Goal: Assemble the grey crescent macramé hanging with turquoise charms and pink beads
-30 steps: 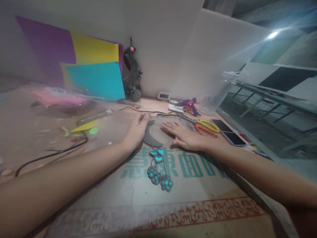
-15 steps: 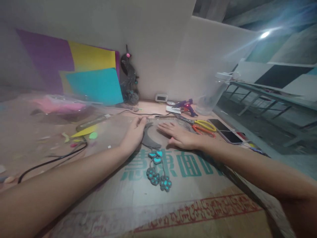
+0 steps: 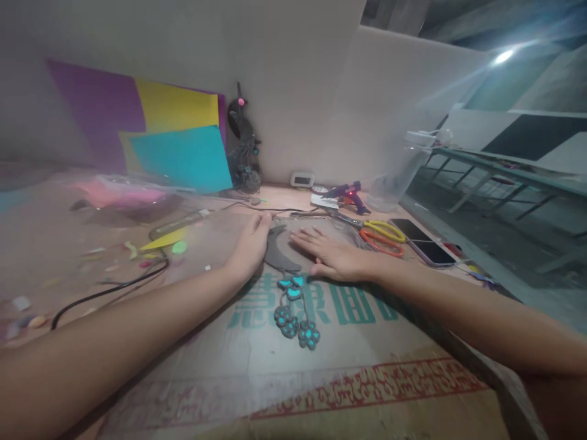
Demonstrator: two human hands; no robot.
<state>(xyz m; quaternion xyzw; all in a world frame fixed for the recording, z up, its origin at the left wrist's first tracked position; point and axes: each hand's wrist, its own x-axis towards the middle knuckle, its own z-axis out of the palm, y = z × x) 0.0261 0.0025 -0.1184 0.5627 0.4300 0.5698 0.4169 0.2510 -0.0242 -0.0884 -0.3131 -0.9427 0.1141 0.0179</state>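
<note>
A dark grey crescent moon lies flat on a printed sheet. Below its lower tip hang turquoise-filled petals and several grey paw-like charms with turquoise pads. My left hand rests along the crescent's outer left edge, fingers stretched forward and partly hidden from view; it appears to touch the edge without grasping it. Just inside the curve, my right hand lies flat with its fingers spread and nothing in it. Its fingertips point toward the crescent.
Scissors, a phone and a purple glue gun lie to the right. Coloured sheets and a finished-looking moon ornament lean on the back wall. A black cable and scraps lie left.
The view has shifted slightly, so everything sits a little further right. Both hands stay beside the crescent, with hardly any movement.
</note>
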